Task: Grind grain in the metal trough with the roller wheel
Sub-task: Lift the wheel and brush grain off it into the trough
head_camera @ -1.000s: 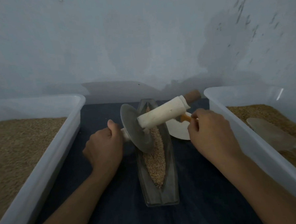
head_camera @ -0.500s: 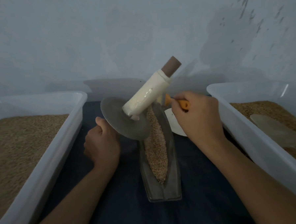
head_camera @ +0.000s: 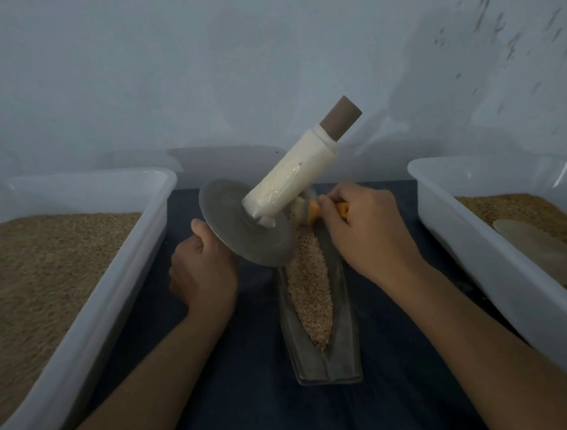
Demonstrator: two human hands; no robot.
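While the left hand (head_camera: 204, 274) curls round the near, hidden end of the roller wheel's axle, thumb up against the back of the disc, the roller wheel (head_camera: 247, 224) itself is tipped well off level: its grey metal disc faces up and toward the camera, and the far handle, wrapped in cream material with a brown tip, slants up to the right above the trough. The disc's lower edge overlaps the left rim of the metal trough (head_camera: 345, 349) (whether it touches the grain cannot be told from this angle). The trough is a long, narrow, boat-shaped channel lying lengthwise away from the person on the dark blue cloth (head_camera: 239, 398) that covers the counter, and a tapered ridge of pale grain (head_camera: 309, 289) fills its middle from the near point up to beneath the wheel. The right hand (head_camera: 371, 233) hovers over the far right side of the trough with its fingers closed in a tight grip round a small orange-handled tool (head_camera: 314, 210), whose orange handle shows on either side of the fingers; the working end is blurred behind the wheel handle. A white plastic tub (head_camera: 122, 289) full of brown grain stands to the left of the cloth, and a second tub (head_camera: 494, 256) stands to the right, also holding grain with a pale flat scoop (head_camera: 543, 250) lying on it. A bluish, stained wall (head_camera: 268, 67) rises behind everything
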